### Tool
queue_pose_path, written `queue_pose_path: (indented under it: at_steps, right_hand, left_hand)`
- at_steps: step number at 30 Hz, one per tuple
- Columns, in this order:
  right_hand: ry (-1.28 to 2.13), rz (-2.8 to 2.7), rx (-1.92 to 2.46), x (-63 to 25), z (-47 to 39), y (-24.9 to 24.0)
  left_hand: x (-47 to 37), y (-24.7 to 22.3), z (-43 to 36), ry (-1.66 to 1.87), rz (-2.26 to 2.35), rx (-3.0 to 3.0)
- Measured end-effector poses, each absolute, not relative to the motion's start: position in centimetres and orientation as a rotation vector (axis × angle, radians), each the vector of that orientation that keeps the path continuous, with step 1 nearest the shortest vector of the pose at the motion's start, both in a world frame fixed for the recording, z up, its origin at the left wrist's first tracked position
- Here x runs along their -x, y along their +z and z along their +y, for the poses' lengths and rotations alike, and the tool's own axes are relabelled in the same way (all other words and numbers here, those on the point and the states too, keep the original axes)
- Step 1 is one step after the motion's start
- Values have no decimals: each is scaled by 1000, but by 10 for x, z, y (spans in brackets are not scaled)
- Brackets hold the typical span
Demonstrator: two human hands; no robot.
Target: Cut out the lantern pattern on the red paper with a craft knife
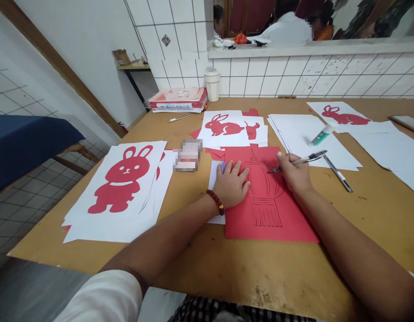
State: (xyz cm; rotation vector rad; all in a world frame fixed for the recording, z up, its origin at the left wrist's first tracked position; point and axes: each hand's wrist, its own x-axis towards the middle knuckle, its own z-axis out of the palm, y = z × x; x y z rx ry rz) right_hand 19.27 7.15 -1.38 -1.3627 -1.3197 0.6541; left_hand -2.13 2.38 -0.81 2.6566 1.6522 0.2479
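A red sheet (238, 223) lies on the table with a lantern drawn on it in dark lines, its tassel toward me. My left hand (231, 183) rests on the sheet's left part, fingers spread, holding nothing. A beaded bracelet (215, 201) circles that wrist. My right hand (296, 174) is closed around a pen (304, 160), whose tip meets the lantern's body near the upper middle. Part of a white and blue paper (213, 179) shows under the left edge of the red sheet. My left hand covers some of the lantern's left side.
White sheets with red rabbits lie left (123, 179), ahead (223, 129) and far right (344, 115). A glue stick (322, 135) rests on white paper, beside a cutter-like tool (339, 174). A stack of books (178, 99) and a white cup (212, 84) stand at the back. People show beyond the opening.
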Motion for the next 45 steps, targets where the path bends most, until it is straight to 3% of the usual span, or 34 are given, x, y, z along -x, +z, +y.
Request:
queue_pose_path:
  at_steps: [45]
  right_hand:
    - [694, -1347, 1421, -192, 72, -11]
  left_hand:
    - [21, -4, 23, 202, 1648, -2632]
